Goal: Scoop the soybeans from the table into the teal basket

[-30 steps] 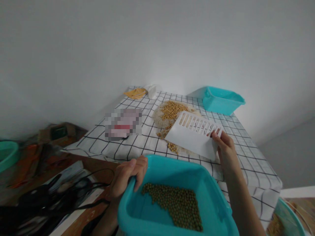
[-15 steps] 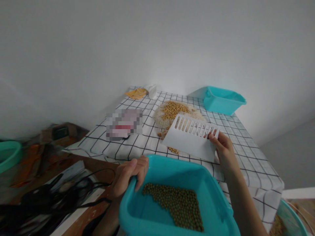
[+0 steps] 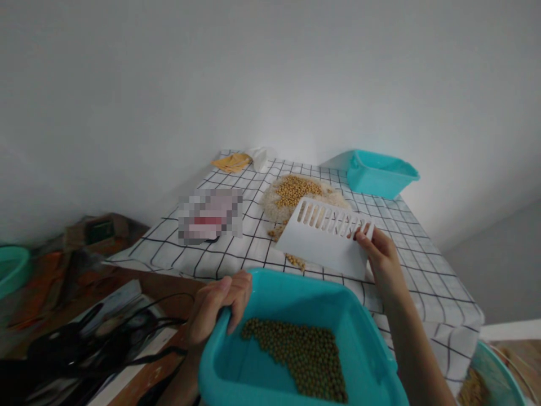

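My left hand (image 3: 224,304) is closed over the left rim of a turquoise plastic basin (image 3: 359,349) in front of the table edge. Round beans (image 3: 308,349), dark in the basin's shade, lie spread over its floor. My right hand (image 3: 378,251) pinches the right end of a white slotted plastic scoop (image 3: 321,242), its slots on the far side. The scoop is held tilted above the near part of a pile of pale grains (image 3: 274,206) and yellow soybeans (image 3: 298,189). A few soybeans show near its left and front edges; what lies under it is hidden.
A second turquoise basin (image 3: 378,175) stands at the table's back right corner. On the checked cloth (image 3: 236,254) are a blurred-out package (image 3: 211,217), yellow cloth or paper (image 3: 232,162) and something white (image 3: 259,159). Cables (image 3: 139,338) lie lower left; a tub (image 3: 494,378) stands lower right.
The whole view has shifted slightly, so things appear a little further left. Both hands keep their holds on the basin and the scoop.
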Demonstrator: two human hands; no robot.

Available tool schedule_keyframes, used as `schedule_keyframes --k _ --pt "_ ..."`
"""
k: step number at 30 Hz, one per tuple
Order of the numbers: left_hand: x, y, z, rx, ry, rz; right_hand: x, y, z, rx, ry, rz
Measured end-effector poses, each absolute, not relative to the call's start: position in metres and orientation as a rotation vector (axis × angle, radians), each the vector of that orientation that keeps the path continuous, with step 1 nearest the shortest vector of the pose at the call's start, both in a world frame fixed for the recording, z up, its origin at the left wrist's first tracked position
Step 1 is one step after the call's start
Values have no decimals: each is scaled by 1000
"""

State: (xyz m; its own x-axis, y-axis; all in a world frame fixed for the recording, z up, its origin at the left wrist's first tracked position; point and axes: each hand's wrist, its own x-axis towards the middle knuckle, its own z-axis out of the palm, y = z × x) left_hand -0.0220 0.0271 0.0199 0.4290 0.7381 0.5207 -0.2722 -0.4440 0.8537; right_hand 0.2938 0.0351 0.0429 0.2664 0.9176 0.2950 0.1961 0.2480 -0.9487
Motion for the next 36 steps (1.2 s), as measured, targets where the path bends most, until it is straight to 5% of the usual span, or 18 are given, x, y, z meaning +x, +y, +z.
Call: schedule_keyframes --k 36 --pt "-17 24 26 1638 470 1274 291 32 44 -1203 -1240 882"
